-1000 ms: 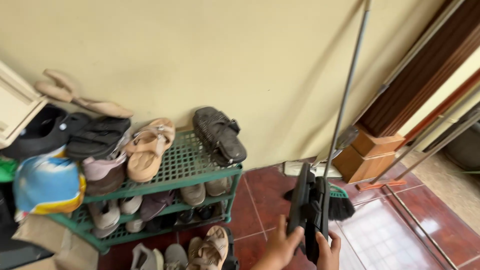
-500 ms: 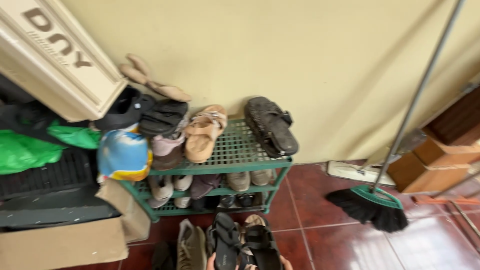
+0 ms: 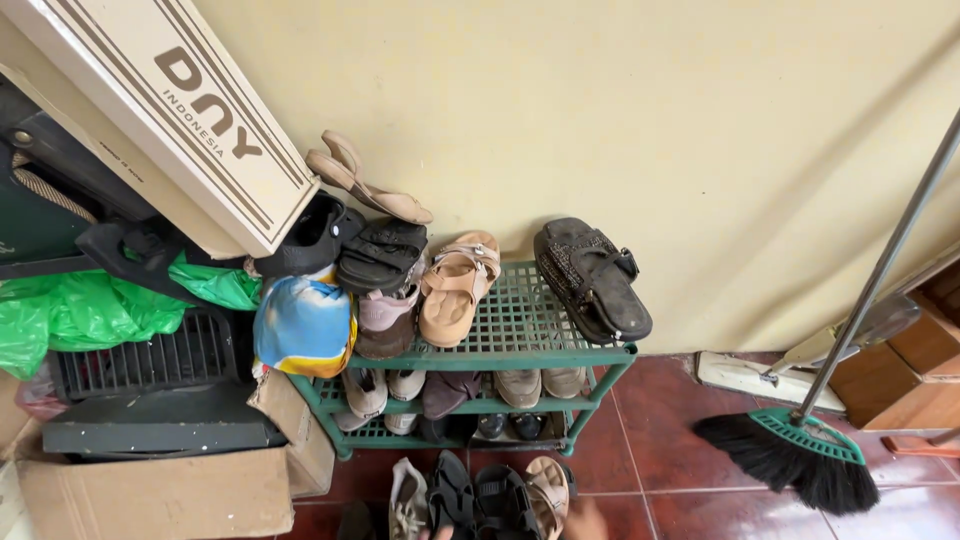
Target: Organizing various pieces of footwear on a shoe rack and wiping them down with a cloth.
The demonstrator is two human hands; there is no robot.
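Down at six o'clock I can only catch a blurred edge of my right hand, touching or just beside the pair of black sandals on the red tiled floor; how far its fingers are spread I cannot tell. A sliver of skin at the bottom edge near the sandals may be my left hand (too little shows to judge its grip). The black sandals lie side by side in front of the green shoe rack, with a tan sandal just to their right and a pale shoe to their left. On the rack's top shelf, toward twelve o'clock, a dark woven sandal leans by the wall beside a beige strapped sandal. At three o'clock a green broom with black bristles stands on the floor. At nine o'clock sit a cardboard box and a green plastic bag.
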